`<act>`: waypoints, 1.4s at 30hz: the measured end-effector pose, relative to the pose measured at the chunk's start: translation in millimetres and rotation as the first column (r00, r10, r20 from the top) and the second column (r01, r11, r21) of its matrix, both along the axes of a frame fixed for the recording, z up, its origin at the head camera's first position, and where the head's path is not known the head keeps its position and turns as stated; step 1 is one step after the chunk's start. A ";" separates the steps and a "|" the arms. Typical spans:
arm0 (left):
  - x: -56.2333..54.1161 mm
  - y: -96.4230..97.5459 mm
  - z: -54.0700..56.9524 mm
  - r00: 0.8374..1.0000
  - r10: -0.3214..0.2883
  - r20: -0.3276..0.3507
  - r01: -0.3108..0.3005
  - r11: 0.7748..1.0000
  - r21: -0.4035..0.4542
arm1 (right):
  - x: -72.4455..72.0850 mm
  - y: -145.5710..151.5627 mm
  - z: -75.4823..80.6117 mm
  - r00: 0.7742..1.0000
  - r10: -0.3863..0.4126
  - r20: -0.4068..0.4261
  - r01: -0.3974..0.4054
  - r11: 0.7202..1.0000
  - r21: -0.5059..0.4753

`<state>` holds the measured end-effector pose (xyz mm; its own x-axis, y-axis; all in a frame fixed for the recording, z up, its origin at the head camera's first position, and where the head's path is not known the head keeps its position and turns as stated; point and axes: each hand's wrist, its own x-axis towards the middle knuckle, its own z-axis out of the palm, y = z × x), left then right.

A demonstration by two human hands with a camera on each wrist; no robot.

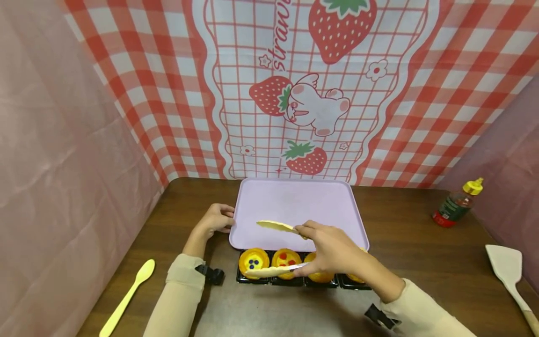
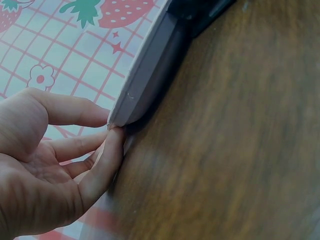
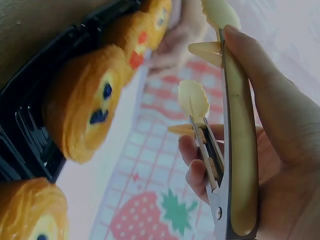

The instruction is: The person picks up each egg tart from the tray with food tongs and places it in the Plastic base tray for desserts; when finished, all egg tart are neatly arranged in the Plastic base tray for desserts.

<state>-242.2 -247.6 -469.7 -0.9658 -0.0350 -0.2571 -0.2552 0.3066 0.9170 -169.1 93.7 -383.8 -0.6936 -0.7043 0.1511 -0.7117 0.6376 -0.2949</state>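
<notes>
My right hand (image 1: 326, 248) grips yellow tongs (image 1: 273, 226) with leaf-shaped tips, held apart just above a row of fruit tarts (image 1: 254, 262) in a black tray (image 1: 252, 280). The lower tip lies over the blueberry tart. In the right wrist view the tongs (image 3: 235, 150) sit in my right hand (image 3: 285, 140), beside the tarts (image 3: 80, 115). A bare pink tray (image 1: 294, 201) lies behind the tarts. My left hand (image 1: 216, 217) rests at its left edge. From the left wrist, the fingertips (image 2: 112, 137) of that left hand (image 2: 55, 155) touch the tray's rim (image 2: 150, 75).
On the brown wooden table (image 1: 421, 252) lie a yellow spoon (image 1: 126, 297) at the front left and a pale spatula (image 1: 507, 271) at the right edge. A sauce bottle (image 1: 456, 206) with a yellow cap stands at the back right. Cloth walls close in the back and sides.
</notes>
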 end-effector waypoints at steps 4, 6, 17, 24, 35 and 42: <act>-0.7 0.1 0.0 1.000 -0.003 0.002 0.003 1.000 0.010 | -3.2 21.1 2.9 0.998 -0.056 -0.004 0.055 0.990 -0.126; -0.8 -0.2 -0.1 1.000 -0.014 -0.004 0.014 1.000 0.004 | -5.6 33.3 3.2 0.995 -0.095 -0.009 0.092 0.982 -0.167; 1.6 -1.3 1.7 1.000 0.004 -0.004 -0.004 1.000 -0.002 | -20.6 107.2 -3.0 0.917 -0.394 0.059 0.397 0.894 -0.205; 0.7 -1.0 -1.0 1.000 -0.011 -0.001 0.011 1.000 -0.008 | -34.4 151.0 -14.5 0.795 -0.593 0.125 0.606 0.772 -0.195; 0.8 -0.6 -1.6 1.000 -0.011 -0.008 0.011 1.000 -0.002 | -55.2 190.9 -58.0 0.643 -0.764 0.042 0.755 0.625 -0.197; 0.4 -1.0 -1.6 1.000 -0.014 -0.012 0.014 1.000 0.002 | -57.3 200.6 -69.2 0.589 -0.800 0.112 0.807 0.578 -0.122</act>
